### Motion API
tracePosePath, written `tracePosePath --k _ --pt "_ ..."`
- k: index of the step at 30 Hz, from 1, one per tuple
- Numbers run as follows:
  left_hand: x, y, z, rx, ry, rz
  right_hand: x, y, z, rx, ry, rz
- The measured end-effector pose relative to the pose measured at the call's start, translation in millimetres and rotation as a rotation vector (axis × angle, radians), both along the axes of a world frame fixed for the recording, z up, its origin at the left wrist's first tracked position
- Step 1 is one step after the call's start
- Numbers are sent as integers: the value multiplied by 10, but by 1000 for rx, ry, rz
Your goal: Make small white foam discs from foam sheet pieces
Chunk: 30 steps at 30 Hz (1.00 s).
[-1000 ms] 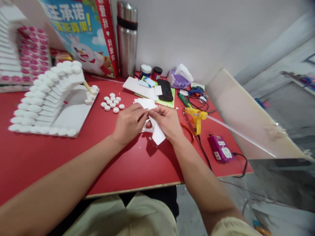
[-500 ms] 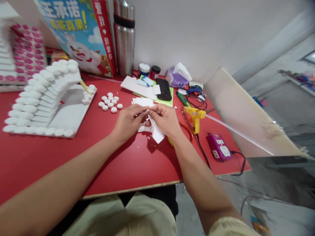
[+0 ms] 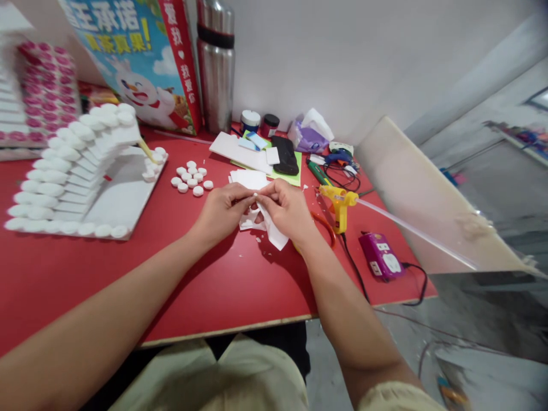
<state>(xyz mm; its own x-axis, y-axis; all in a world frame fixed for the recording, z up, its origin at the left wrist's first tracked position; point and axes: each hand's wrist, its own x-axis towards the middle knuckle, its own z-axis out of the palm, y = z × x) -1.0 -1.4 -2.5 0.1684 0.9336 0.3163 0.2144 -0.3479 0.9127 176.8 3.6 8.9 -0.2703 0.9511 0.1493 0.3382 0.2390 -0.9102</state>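
Both hands meet over the red table, pinching a white strip of paper or tissue [image 3: 276,233] between their fingertips. My left hand [image 3: 222,212] is closed on its upper end, where a small white tip shows between the fingers. My right hand [image 3: 287,210] is closed on the same strip, whose loose end hangs below toward the table. Beneath the hands lie white scraps, and behind them white sheets [image 3: 247,178]. Several small round white pieces [image 3: 192,178] are grouped left of my left hand. The exact material of the strip is hard to tell.
A white stepped model [image 3: 85,177] stands at left. A steel flask [image 3: 217,80] and a printed box [image 3: 137,68] rise behind. At right are a yellow glue gun [image 3: 339,205] with a long clear stick, a purple power socket [image 3: 381,257], a black cord and orange-handled scissors [image 3: 327,228].
The fingers have shifted slightly on the white strip, and a small white tip now shows above them. The strip's loose end has moved a little to the right.
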Motion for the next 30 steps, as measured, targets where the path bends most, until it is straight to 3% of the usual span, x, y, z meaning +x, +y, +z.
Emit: tracePosePath --k 8,10,13,17,24,30 --pt "-16 8 -3 12 15 -18 -1 5 9 -57 100 27" --pt "-4 -2 -4 54 34 17 -12 11 56 -174 222 6" --pt "7 -11 -6 126 39 34 3 42 135 -463 409 -5" --pt "-7 1 -8 186 8 11 35 85 163 -764 534 91" --pt "-10 18 -14 83 -39 4 21 56 125 -775 693 170" --pt "2 20 2 -25 -127 18 4 40 126 -650 589 120"
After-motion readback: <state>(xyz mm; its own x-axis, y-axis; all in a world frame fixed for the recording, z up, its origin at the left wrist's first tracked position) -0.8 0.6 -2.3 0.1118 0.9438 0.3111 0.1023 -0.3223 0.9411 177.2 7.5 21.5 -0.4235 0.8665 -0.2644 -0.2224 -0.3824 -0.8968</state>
